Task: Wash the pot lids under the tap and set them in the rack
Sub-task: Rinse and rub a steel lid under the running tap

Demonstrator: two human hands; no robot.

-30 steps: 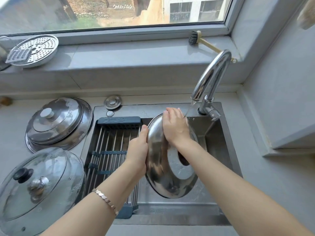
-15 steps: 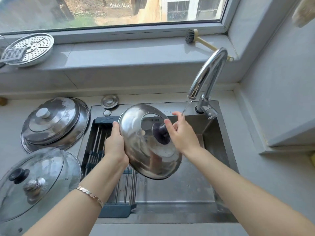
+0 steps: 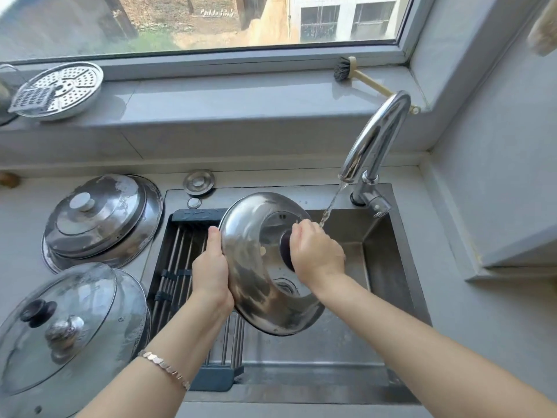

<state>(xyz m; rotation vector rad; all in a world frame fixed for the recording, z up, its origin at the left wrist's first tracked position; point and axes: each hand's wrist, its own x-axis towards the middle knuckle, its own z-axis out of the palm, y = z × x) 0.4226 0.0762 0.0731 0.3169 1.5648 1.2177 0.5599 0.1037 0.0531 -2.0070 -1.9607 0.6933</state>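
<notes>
The right hand [image 3: 316,251] has closed since half a second ago: then its fingers were spread beside the knob, and now they curl over the dark knob [image 3: 284,251] and grasp it. The left hand [image 3: 211,273] has stayed clenched on the rim. Between the two hands is one round stainless-steel pot lid [image 3: 256,267], tilted with its domed top towards the camera, held above the steel sink [image 3: 401,251].

Just beyond the right hand's knuckles a thin stream of water [image 3: 330,209] falls from one curved chrome tap [image 3: 376,140] and meets the fingers. Under and beside the left hand lies one dark-framed rack of steel rods [image 3: 180,267], laid across that side of the sink.

Further out from the left hand, on the grey bench [image 3: 18,212], lie two heaps. One is a steel lid with a pale knob [image 3: 102,218] resting on a wider steel piece. The other is a stack of glass lids [image 3: 69,336] in which two knobs show, one black and one steel. Beyond the left hand's fingertips sit two small steel discs [image 3: 199,182].

On the windowsill, far beyond both hands, are one perforated steel plate [image 3: 64,89] and one wooden-handled brush [image 3: 346,70].
</notes>
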